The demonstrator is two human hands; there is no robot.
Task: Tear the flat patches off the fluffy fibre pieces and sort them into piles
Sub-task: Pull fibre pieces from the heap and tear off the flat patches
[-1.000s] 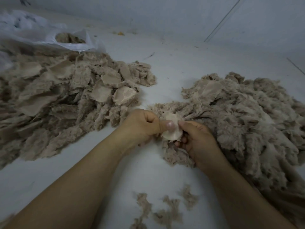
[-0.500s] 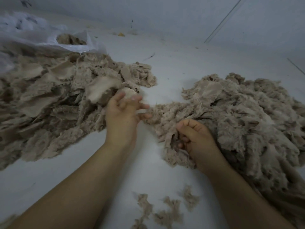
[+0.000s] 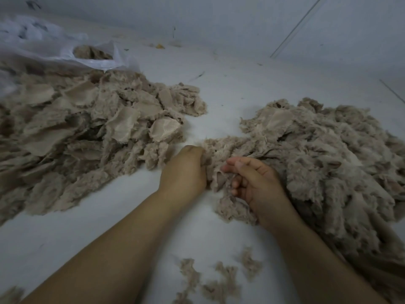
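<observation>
Two beige heaps lie on a white surface. The left pile (image 3: 83, 137) holds many flat woven patches mixed with fluff; one pale patch (image 3: 164, 129) lies at its near right edge. The right pile (image 3: 324, 159) is fluffy fibre. My left hand (image 3: 184, 170) reaches into the near-left tip of the fluffy pile, with its fingers curled into the fibre. My right hand (image 3: 254, 183) grips a clump of fluffy fibre (image 3: 221, 181) at that same tip, fingers curled round it. The two hands sit close together, a few centimetres apart.
A white plastic bag (image 3: 65, 51) with beige material inside lies at the back left behind the patch pile. Small loose fibre scraps (image 3: 217, 281) lie near the bottom edge between my forearms. A grey wall (image 3: 219, 18) rises behind the surface.
My left hand pulled a pale patch from the clump, carried it to the left pile and let it go, then came back to the fluffy clump that my right hand has kept holding.
</observation>
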